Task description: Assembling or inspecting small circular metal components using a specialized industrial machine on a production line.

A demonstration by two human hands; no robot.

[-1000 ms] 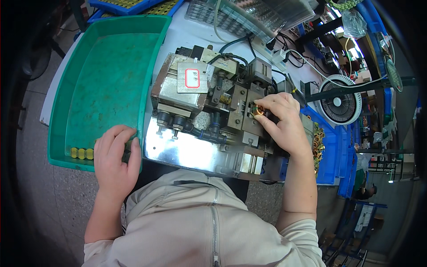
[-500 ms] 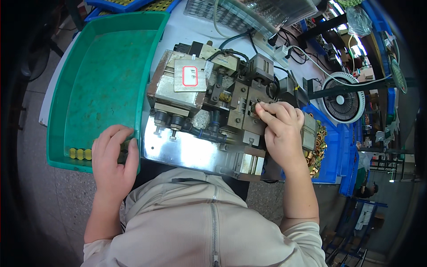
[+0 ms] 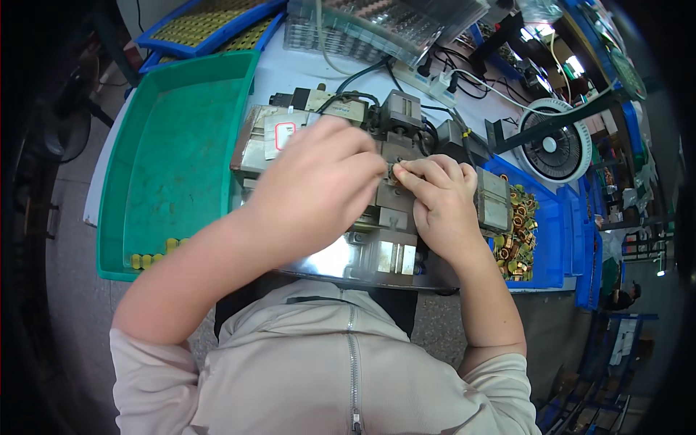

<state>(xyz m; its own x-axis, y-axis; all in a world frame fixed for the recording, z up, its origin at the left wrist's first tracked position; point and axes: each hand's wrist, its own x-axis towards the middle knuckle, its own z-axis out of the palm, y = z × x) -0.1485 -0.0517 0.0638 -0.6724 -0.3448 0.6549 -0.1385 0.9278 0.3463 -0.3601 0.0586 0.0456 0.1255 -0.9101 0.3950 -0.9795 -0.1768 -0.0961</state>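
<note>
A metal clamping fixture (image 3: 401, 109) with blocks, bolts and black tubing stands on the bench in front of me. My right hand (image 3: 444, 206) rests at its centre, thumb and forefinger pinched over the slot between the blocks. Whatever they pinch is too small and covered to name. Reaching across the fixture, my left hand (image 3: 319, 181) is slightly blurred, its fingers curled together close to the right fingertips. What it holds, if anything, is hidden. A paper label with a red frame (image 3: 285, 135) is partly covered by my left hand.
A green tray (image 3: 181, 145) at the left holds several yellow round pieces (image 3: 147, 261) near its front edge. At the right, a blue bin (image 3: 549, 232) contains copper-and-yellow parts (image 3: 518, 232). Behind are a fan (image 3: 554, 141), clear plastic boxes (image 3: 384, 29), cables and blue trays (image 3: 210, 25).
My left hand has left the green tray's front corner and moved right, over to the fixture beside my right hand. More yellow pieces show in the tray. The right hand keeps its place.
</note>
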